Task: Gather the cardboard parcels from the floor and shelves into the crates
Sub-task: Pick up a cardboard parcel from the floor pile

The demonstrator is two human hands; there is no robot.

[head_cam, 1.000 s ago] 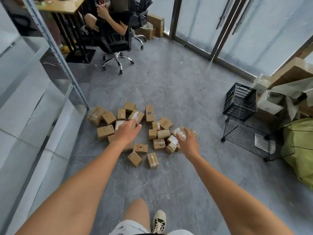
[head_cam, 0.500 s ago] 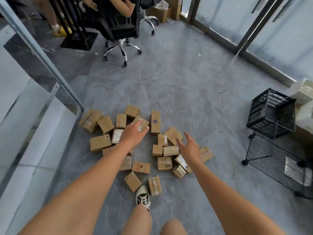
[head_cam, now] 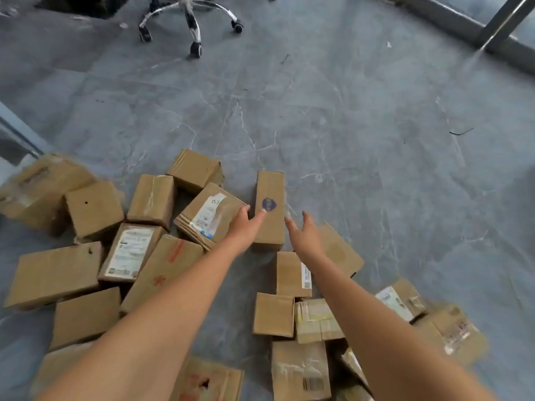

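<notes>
Several brown cardboard parcels lie scattered on the grey floor. A long narrow parcel with a purple sticker stands at the far edge of the heap. My left hand reaches over it, fingers spread, fingertips at the sticker and next to a labelled parcel. My right hand hovers just right of the narrow parcel, fingers apart, holding nothing, above a flat parcel. No crate shows in this frame.
A swivel chair's chrome wheeled base stands at the top. A metal door frame runs along the top right. A shelf upright is at the left edge. Bare grey floor stretches beyond the parcels.
The view has dropped much closer to the parcels. Both hands have moved forward to the far narrow parcel. The black crates at the right have left the frame.
</notes>
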